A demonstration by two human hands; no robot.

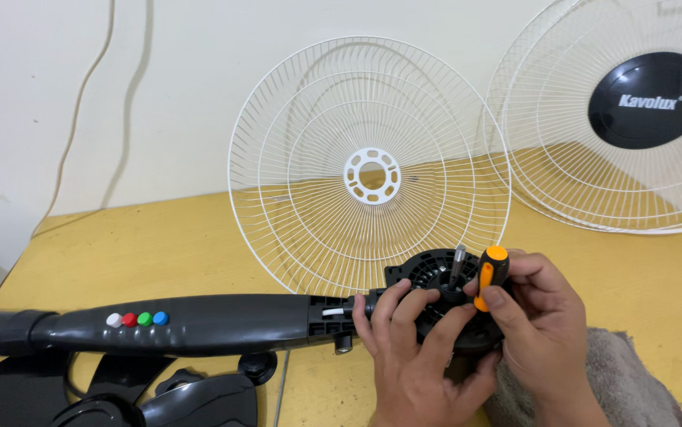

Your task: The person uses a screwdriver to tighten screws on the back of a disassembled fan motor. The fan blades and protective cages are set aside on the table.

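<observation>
Two hands work at the round black motor housing (444, 304) of a dismantled fan lying on a yellow counter (159, 245). The left hand (412, 348) wraps its fingers over the housing's front face. The right hand (535, 316) pinches a stubby orange-and-black screwdriver (489, 273) held nearly upright, tip down into the housing, just beside the bare metal shaft (457, 265) that sticks up and slightly away from the viewer. The fan's black neck (199, 323) runs with its long axis left to right, housing end at the right, and carries a row of white, red, green and blue buttons (137, 319). A white wire grille (369, 170) leans on the wall behind; a second grille (617, 119), at far right, bears a round black badge (649, 100). A grey towel (625, 379) lies under the right wrist.
</observation>
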